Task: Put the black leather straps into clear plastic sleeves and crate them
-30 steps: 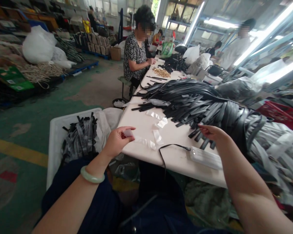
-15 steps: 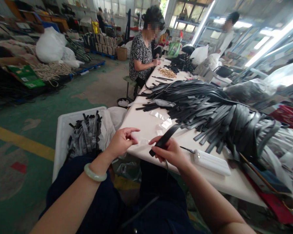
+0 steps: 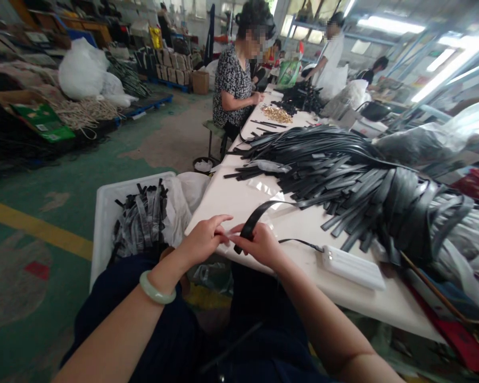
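My right hand [image 3: 259, 244] grips the end of a black strap [image 3: 259, 213], which arches up and back toward the strap pile. My left hand [image 3: 207, 236], with a pale green bangle [image 3: 156, 290] on its wrist, is closed in a pinch just left of the strap end. Between the two hands shows a small piece of clear plastic film [image 3: 230, 234], seemingly in the left fingertips. More clear plastic pieces [image 3: 263, 186] lie on the white table [image 3: 211, 205] beyond my hands. A large pile of black straps [image 3: 323, 159] covers the table's middle and right.
Left of the table stands a white bin [image 3: 97, 229] holding plastic-wrapped black strips [image 3: 141, 218]. A white power bank [image 3: 353, 266] with a black cable lies right of my hands. Along the table sits a co-worker [image 3: 235, 80] near gold-coloured small parts [image 3: 277, 114].
My left hand has gone from spread fingers to a pinch and moved close to the right. My right hand has shifted slightly left with the strap. A background person has moved left.
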`<state>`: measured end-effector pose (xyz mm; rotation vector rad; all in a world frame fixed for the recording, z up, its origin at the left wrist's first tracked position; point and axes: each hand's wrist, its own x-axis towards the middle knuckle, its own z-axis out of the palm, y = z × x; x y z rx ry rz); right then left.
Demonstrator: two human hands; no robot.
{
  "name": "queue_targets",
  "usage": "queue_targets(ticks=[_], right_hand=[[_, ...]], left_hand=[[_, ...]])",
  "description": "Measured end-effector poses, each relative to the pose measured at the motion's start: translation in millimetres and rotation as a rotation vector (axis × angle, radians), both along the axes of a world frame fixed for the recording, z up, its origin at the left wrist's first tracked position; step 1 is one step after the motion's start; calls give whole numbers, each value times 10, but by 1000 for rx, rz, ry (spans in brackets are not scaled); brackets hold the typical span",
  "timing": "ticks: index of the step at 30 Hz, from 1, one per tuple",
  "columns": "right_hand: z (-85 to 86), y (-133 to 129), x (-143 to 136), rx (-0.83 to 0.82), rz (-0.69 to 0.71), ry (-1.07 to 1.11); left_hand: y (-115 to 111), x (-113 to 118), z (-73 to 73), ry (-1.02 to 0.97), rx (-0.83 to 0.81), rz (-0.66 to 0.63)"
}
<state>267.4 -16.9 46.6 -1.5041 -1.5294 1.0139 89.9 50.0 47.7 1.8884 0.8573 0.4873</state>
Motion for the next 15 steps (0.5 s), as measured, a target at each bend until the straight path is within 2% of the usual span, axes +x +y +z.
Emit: queue_targets(ticks=[7,10,15], right_hand=[[1,31,-12,26,-105,51],[17,23,-45,83,-210,76],[-18,45,-187,179,-352,179]], left_hand=[[-10,74,38,-44,14,8],[-46,130,65,-115,-32,90],[-14,229,6,-329,-195,218]])
